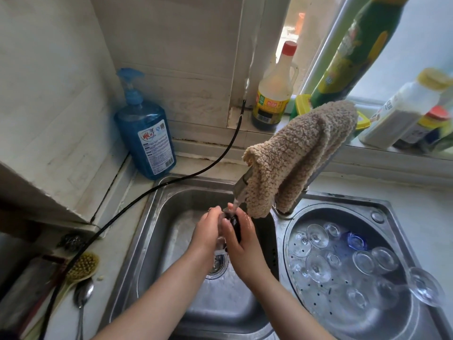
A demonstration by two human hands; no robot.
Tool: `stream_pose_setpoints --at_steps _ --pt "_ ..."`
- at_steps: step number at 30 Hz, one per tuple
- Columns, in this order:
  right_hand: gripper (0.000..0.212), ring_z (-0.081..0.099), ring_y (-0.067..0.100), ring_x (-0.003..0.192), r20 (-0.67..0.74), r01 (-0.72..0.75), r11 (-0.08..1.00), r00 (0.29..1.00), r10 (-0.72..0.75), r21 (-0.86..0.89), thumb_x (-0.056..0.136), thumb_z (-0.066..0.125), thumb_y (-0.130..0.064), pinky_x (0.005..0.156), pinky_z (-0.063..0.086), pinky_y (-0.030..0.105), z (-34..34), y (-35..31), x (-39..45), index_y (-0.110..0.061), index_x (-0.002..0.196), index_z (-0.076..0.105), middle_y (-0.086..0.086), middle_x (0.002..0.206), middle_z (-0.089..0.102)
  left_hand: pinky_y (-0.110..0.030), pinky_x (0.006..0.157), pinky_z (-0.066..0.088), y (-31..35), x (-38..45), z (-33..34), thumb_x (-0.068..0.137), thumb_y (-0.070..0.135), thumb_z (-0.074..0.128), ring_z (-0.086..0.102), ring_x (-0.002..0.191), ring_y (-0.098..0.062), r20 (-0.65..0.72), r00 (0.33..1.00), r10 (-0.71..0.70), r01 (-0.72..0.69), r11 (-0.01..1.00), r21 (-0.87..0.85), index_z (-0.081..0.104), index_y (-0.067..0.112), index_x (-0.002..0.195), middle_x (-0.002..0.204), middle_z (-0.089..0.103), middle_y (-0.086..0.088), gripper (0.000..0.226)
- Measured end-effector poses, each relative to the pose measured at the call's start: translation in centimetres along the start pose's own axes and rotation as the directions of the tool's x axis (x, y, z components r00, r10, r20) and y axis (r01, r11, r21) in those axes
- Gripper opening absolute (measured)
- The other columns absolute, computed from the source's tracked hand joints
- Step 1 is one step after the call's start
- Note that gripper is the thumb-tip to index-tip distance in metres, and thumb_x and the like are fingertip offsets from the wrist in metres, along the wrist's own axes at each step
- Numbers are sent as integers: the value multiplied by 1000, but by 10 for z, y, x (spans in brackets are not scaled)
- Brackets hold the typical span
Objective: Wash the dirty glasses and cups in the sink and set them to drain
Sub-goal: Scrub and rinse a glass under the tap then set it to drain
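Head view: under running water from the faucet [241, 186], a person's left hand [208, 229] and right hand [241, 238] close around a clear glass [224, 218] above the steel sink basin [157, 217]; a dark item [236, 228] sits against the right palm. A tan towel [299, 153] drapes over the faucet at 12 o'clock from the hands. At 3 o'clock, washed glasses [343, 261] rest upside down in the round drain basin [397, 322]. At 10 o'clock stands a blue soap bottle [144, 136]; at 8 o'clock lie a brush [82, 266] and spoon [83, 295].
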State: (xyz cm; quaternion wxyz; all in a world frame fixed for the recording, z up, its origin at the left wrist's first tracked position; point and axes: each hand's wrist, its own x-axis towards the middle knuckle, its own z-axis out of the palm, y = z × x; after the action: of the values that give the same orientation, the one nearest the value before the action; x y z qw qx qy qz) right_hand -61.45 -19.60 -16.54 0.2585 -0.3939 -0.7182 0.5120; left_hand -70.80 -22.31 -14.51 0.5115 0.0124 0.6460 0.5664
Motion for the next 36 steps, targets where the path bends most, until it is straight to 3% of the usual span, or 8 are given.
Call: stream_pose_setpoints --at_steps 4,8,13,17,20,25,32,36 --pt "8 60 5 101 -17 -298 907 948 317 298 95 46 -44 93 47 29 -1 -18 4 -43 99 54 -13 105 63 -35 80 50 -3 -2 4 96 51 36 62 103 -21 25 998 64 -64 997 29 64 22 107 109 67 -5 42" --pt "41 68 25 97 141 -524 569 801 581 634 96 39 -48 85 55 45 -7 -14 19 -19 114 63 6 105 72 -27 89 46 -10 -2 -14 94 18 55 59 106 -15 80 918 388 -391 854 343 64 30 98 112 63 0 15" --pt "49 67 30 94 404 -572 215 754 518 792 98 34 -39 79 55 42 -12 -9 16 -3 117 62 18 109 68 -31 96 48 -10 -9 -33 86 44 63 62 101 -4 156 949 274 -310 904 293 68 27 104 108 68 4 26" --pt "37 65 25 98 256 -594 593 790 557 544 98 39 -35 82 53 39 -4 -16 18 -10 103 66 16 106 68 -38 83 56 -13 -15 -25 93 38 56 70 93 -20 133 991 -13 5 999 53 67 20 105 97 75 -3 24" --pt "39 58 -3 88 -77 -150 987 985 154 57 96 35 -41 82 41 15 -13 -14 13 -17 93 64 3 95 66 -25 66 51 -16 -12 -24 96 32 54 67 86 -12 8 999 54 -54 992 114 66 20 96 92 73 1 17" --pt "26 45 17 127 149 436 761 896 -419 -480 85 47 -25 108 29 23 -16 1 -15 -22 104 65 -4 123 59 -25 60 48 -9 -5 -20 95 23 49 61 71 -17 59 998 0 -7 992 129 64 15 98 82 65 -5 17" --pt "55 50 18 127 415 508 497 861 -293 -704 72 52 -34 113 15 41 -21 -2 -8 -22 125 51 -5 125 59 -30 67 51 -2 4 -17 95 39 47 65 86 -19 103 992 -76 72 997 42 63 15 110 100 68 -10 32" --pt "54 49 9 123 380 387 691 909 -173 -611 79 53 -22 115 -6 23 -14 -15 -1 -21 133 45 -9 122 59 -38 90 52 -9 3 -12 92 49 51 65 100 -20 78 996 47 -63 974 216 52 14 123 111 66 -9 47"
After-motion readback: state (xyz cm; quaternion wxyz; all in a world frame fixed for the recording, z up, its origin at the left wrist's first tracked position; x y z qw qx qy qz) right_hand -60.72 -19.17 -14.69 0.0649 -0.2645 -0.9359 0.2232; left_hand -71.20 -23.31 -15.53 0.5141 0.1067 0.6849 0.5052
